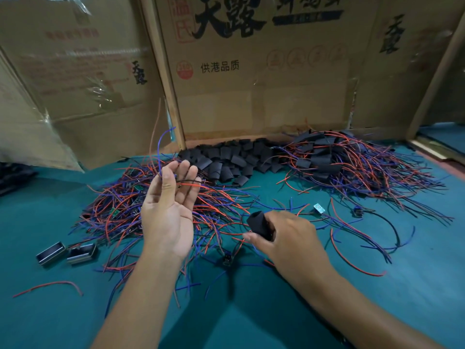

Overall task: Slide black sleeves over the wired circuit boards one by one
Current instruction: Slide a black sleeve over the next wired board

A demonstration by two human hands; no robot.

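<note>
Short black tubular sleeve (259, 224) gripped in right hand (286, 238), open end toward left hand (168, 210). Left hand raised palm-up, fingers loosely curled round red and blue wires (161, 147). Unsleeved tangle (141, 210) behind left hand; loose sleeve heap (226, 159) beyond both; sleeved pile (352, 159) beyond right hand. Teal cloth surface (251, 311); cardboard wall (264, 84) behind.
</note>
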